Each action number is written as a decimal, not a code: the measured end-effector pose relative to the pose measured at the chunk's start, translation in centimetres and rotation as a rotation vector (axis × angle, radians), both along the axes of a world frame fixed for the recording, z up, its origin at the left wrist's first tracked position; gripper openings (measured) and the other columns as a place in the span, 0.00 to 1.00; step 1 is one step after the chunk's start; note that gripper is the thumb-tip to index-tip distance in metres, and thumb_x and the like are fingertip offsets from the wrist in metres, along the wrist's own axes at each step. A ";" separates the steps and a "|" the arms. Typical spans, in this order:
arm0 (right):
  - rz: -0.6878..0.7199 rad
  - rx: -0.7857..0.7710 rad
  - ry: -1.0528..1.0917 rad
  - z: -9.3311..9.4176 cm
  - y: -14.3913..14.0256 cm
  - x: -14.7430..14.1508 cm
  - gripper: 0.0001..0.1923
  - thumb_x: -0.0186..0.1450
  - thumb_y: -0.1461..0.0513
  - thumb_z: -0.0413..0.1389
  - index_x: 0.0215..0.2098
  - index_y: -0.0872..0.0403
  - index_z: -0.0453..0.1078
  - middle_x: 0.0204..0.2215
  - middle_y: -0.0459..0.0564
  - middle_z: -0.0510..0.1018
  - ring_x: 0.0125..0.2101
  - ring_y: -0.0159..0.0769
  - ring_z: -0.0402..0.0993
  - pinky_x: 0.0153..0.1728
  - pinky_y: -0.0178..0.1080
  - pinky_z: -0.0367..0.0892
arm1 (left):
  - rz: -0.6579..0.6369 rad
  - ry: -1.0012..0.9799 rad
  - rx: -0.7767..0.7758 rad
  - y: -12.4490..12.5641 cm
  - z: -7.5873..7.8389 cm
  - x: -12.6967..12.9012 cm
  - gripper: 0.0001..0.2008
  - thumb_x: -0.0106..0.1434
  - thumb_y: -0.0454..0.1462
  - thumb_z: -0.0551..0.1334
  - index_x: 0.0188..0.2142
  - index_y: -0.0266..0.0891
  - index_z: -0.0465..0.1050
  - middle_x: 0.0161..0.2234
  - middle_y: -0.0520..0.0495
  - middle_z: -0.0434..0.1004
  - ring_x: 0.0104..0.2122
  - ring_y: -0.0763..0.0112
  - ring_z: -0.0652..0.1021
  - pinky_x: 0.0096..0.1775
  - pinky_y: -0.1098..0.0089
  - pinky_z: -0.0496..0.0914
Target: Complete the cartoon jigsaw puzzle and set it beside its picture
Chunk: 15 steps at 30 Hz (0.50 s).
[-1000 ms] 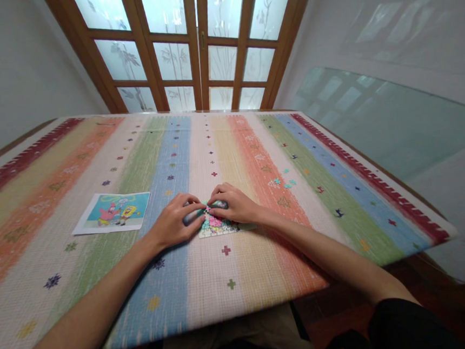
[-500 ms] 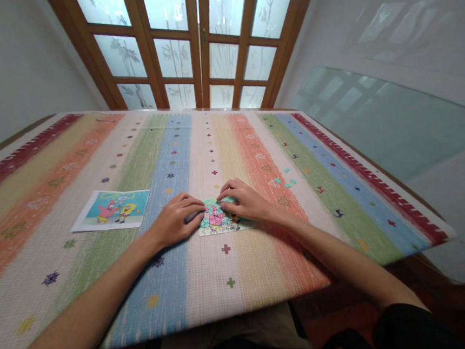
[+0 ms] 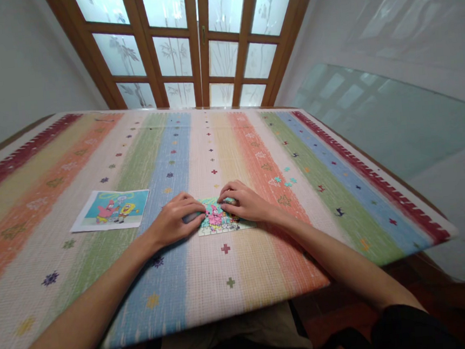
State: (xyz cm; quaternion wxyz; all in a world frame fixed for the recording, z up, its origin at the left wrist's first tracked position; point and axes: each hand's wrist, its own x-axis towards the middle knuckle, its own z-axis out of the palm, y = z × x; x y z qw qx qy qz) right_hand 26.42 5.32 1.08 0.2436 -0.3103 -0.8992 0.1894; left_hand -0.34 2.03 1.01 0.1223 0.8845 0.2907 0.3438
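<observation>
Two hands, left [image 3: 174,221] and right [image 3: 244,201], press flat, open fingers on unlabelled puzzle [image 3: 219,222]

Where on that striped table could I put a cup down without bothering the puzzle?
Bare cloth lies right of the right hand, toward the table's red edge, and across the far half before the window. It is crowded where both hands press the puzzle; the left hand sits beside the picture card.
</observation>
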 end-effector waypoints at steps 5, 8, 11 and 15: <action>0.001 -0.008 0.001 0.0 0.0 0.0 0.05 0.71 0.68 0.63 0.44 0.53 0.77 0.45 0.52 0.75 0.48 0.42 0.70 0.55 0.46 0.66 | -0.037 0.006 -0.026 -0.2 0.2 0.0 0.07 0.70 0.36 0.62 0.43 0.41 0.81 0.37 0.48 0.85 0.40 0.65 0.78 0.43 0.63 0.75; 0.000 0.001 0.004 -0.1 0.1 0.0 0.05 0.70 0.68 0.63 0.44 0.54 0.77 0.44 0.53 0.75 0.48 0.42 0.70 0.55 0.46 0.66 | -0.040 0.017 -0.014 -0.2 0.1 0.0 0.08 0.70 0.35 0.62 0.41 0.41 0.82 0.37 0.47 0.85 0.40 0.64 0.78 0.43 0.63 0.75; 0.010 0.011 0.002 -0.2 0.1 0.1 0.05 0.70 0.68 0.64 0.44 0.54 0.77 0.44 0.53 0.75 0.48 0.42 0.70 0.55 0.46 0.66 | -0.044 0.041 -0.007 -0.1 -0.1 0.0 0.08 0.70 0.36 0.62 0.39 0.41 0.82 0.38 0.47 0.85 0.39 0.64 0.78 0.43 0.62 0.75; 0.013 0.011 -0.007 -0.1 0.1 0.1 0.04 0.71 0.67 0.63 0.44 0.54 0.77 0.44 0.53 0.75 0.49 0.42 0.70 0.55 0.46 0.66 | -0.025 0.052 -0.009 -0.1 -0.1 0.0 0.08 0.71 0.36 0.62 0.39 0.41 0.82 0.38 0.46 0.84 0.40 0.64 0.78 0.44 0.61 0.75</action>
